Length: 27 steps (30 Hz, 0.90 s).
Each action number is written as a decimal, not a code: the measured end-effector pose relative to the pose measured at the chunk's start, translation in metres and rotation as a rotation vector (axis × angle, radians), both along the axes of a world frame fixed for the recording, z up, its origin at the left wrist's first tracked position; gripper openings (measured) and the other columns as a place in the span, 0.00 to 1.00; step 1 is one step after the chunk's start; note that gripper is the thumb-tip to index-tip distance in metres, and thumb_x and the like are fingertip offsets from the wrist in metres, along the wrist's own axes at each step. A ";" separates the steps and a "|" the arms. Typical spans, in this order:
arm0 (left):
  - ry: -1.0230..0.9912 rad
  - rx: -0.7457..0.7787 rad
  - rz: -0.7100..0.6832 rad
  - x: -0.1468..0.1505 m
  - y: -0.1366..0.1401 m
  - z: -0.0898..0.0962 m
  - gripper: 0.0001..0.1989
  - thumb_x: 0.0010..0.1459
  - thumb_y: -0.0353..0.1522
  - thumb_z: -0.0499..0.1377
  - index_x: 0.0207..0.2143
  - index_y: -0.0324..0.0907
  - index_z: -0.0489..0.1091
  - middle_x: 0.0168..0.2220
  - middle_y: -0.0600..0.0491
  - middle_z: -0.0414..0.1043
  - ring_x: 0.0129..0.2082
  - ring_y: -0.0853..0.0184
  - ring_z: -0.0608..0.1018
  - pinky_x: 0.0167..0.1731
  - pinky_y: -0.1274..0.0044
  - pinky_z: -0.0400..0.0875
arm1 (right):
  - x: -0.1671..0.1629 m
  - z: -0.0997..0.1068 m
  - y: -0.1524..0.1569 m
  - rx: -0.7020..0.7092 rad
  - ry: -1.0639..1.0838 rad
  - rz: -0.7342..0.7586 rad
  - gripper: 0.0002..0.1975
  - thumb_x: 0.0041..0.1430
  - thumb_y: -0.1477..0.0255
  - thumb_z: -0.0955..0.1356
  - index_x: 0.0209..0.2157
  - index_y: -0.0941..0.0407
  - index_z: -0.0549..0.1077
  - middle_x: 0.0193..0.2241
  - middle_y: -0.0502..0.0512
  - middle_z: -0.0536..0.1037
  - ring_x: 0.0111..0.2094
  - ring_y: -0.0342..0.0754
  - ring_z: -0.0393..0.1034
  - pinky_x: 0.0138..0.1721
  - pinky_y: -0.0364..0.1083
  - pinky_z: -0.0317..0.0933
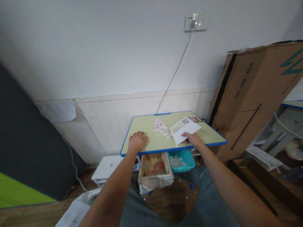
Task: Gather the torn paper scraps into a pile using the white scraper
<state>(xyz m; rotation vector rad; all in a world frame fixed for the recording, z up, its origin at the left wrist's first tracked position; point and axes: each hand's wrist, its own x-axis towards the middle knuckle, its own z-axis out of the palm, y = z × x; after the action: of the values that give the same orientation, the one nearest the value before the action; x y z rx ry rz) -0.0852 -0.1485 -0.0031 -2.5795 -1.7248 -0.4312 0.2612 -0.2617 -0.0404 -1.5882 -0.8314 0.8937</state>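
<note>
My right hand (pixel 191 138) grips a white card (pixel 188 128) by its near edge, thumb on top. A row of slot-like cut-outs or dark bars runs along the card's far left side. The card is held over the right half of a small yellow-green table (pixel 151 142) with a blue rim. Palm down, my left hand (pixel 137 141) rests on the table's left part with its fingers apart and nothing in them. Between the two hands, toward the back, lies a loose pile of small white paper pieces (pixel 160 126) with reddish marks.
Behind the card lies a phone-like flat object (pixel 195 119). Under the table's front edge stand a lined basket (pixel 155 181) and a teal bin (pixel 187 162). A white box (pixel 107 168) is at left, a tall cardboard box (pixel 251 91) at right. A cable (pixel 175 72) hangs down the wall.
</note>
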 end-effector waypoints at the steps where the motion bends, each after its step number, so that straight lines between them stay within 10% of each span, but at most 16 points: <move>1: -0.001 -0.001 0.000 0.000 0.000 0.000 0.21 0.82 0.38 0.56 0.70 0.44 0.77 0.73 0.41 0.77 0.75 0.50 0.76 0.75 0.58 0.69 | 0.000 -0.001 0.000 0.003 0.000 0.001 0.23 0.78 0.60 0.77 0.66 0.55 0.79 0.64 0.63 0.82 0.58 0.59 0.82 0.58 0.62 0.82; 27: -0.008 -0.005 0.000 -0.001 0.000 0.000 0.21 0.82 0.39 0.56 0.69 0.44 0.76 0.74 0.42 0.77 0.75 0.49 0.75 0.74 0.57 0.68 | -0.006 0.005 0.034 0.046 -0.020 -0.046 0.24 0.78 0.59 0.76 0.67 0.55 0.79 0.65 0.63 0.81 0.59 0.60 0.82 0.59 0.63 0.81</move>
<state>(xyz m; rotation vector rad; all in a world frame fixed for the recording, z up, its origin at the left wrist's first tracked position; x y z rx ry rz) -0.0857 -0.1487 -0.0026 -2.5852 -1.7301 -0.4384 0.2551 -0.2277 -0.0352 -1.5724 -0.8208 0.8218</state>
